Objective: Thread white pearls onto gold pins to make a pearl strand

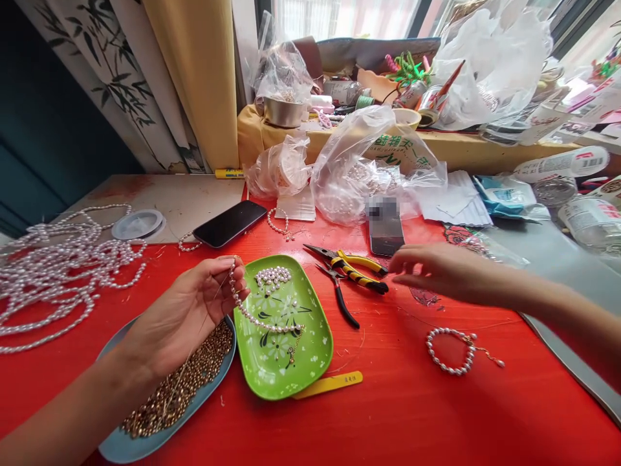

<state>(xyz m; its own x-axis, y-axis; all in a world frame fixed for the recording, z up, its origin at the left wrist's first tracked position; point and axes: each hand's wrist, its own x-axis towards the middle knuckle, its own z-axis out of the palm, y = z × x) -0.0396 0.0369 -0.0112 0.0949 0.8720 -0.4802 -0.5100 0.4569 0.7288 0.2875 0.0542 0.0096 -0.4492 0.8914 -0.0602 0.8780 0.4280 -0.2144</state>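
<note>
1. Over the green tray (317, 336), the pearl strand (256, 319) droops from the left hand (208, 291), thumb and fingers pinching its upper end. Its lower end, with a gold chain (292, 354), lies on the tray.
2. Right hand (420, 268) looks relaxed and loosely uncurled above the red bench (388, 401), just beside the handles of the yellow-and-black pliers (356, 272). Can't see anything in it.
3. Handling-wise, I'd bet the strand's super light and floppy, with smooth, kinda slippery beads.
4. Best hold imo: a light pinch right at the end so nothing slides off. Don't yank, it's probably fragile.
5. Loose pearls (273, 278) sit at the tray's far end, likely rolly if bumped.
</note>
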